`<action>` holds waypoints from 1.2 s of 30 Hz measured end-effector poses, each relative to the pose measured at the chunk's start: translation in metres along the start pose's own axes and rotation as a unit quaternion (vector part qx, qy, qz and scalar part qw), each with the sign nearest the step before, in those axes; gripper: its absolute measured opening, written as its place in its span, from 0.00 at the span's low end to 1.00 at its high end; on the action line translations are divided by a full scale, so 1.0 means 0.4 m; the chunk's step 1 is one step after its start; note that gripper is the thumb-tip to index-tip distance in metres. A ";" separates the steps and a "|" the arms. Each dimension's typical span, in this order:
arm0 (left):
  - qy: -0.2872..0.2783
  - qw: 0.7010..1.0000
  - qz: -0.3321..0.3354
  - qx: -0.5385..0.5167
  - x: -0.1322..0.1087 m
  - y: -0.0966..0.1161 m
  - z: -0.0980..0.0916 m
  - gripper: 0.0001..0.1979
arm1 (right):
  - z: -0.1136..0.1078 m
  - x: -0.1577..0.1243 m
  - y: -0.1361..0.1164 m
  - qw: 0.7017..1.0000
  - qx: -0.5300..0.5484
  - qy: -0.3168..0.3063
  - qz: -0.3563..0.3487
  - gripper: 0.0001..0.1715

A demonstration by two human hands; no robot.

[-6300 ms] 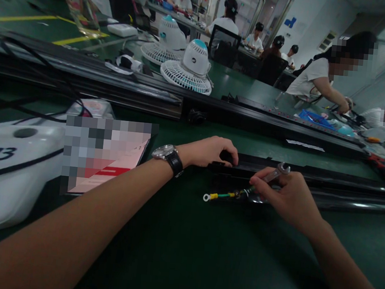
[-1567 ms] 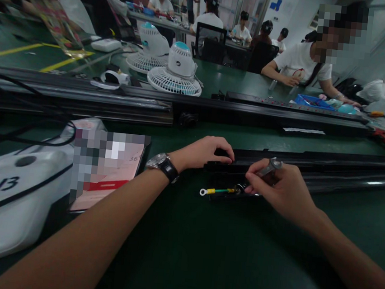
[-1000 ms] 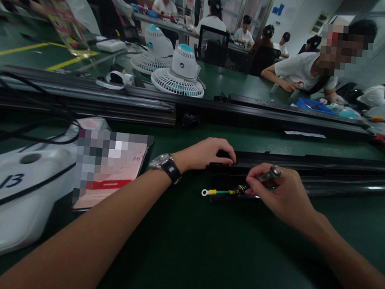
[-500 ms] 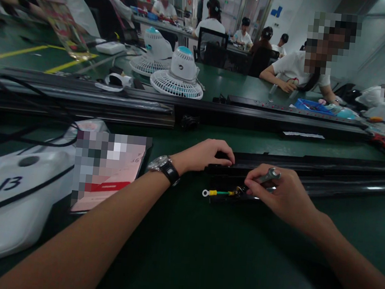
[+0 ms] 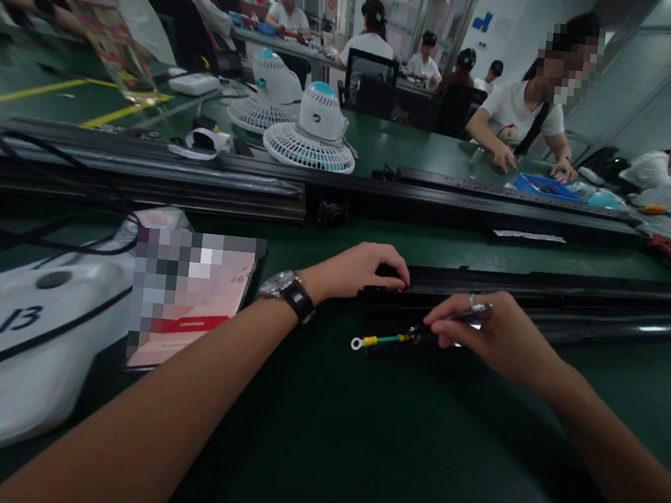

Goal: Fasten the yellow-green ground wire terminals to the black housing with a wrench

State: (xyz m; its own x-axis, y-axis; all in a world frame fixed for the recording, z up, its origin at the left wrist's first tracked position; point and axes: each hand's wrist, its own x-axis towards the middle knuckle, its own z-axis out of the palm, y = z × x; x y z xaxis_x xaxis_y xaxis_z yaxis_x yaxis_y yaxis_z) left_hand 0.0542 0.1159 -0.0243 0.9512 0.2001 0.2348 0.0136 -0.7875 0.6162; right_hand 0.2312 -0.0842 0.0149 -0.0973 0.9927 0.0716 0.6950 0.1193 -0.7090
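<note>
My left hand, a watch on its wrist, is closed on the near end of a black rail, its fingers curled over the edge. To the right, my right hand pinches a metal wrench, one end sticking up past the fingers. The wrench's other end reaches down into the rail, where my fingers hide it. A short yellow-green wire with a ring terminal sticks out leftward from the rail's end, close to my right fingertips.
On the left lie a phone and a white case marked 13, with black cables across it. Long black rails cross the table behind my hands. White fans stand beyond, and a co-worker sits by a blue tray.
My right hand and the wrench have turned slightly, and the wrench's free end lies lower. The ring terminal has dipped a little. My left hand stays put. The co-worker has shifted posture.
</note>
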 end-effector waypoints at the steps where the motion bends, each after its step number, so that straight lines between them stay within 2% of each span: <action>1: 0.000 1.000 0.000 0.000 0.000 0.000 0.000 0.08 | 0.001 0.000 0.000 1.000 0.006 0.001 0.003 0.07; 6: -0.001 1.000 -0.001 0.001 -0.002 0.003 -0.002 0.08 | 0.007 -0.002 0.001 0.999 0.018 0.028 0.001 0.08; 13: -0.004 1.000 -0.004 0.003 -0.003 0.001 -0.003 0.08 | 0.019 -0.010 -0.014 0.992 -0.048 0.115 -0.032 0.09; 20: -0.005 1.000 -0.001 0.003 -0.001 -0.001 -0.001 0.07 | 0.043 -0.006 -0.022 0.992 -0.038 0.112 -0.052 0.08; 32: 0.001 1.000 0.002 0.001 0.000 -0.009 0.004 0.07 | 0.062 -0.012 -0.012 0.982 -0.077 0.162 -0.059 0.05; 36: 0.001 1.000 0.005 -0.001 -0.001 -0.007 0.003 0.07 | 0.068 -0.014 -0.014 0.981 -0.064 0.176 -0.040 0.10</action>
State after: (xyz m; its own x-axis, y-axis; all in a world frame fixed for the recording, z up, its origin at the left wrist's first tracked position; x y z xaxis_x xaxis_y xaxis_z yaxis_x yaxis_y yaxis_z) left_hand 0.0541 0.1172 -0.0272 0.9509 0.1933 0.2419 0.0039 -0.7887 0.6148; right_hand 0.2086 -0.0908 -0.0006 0.0817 0.9223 0.3778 0.7812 0.1762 -0.5989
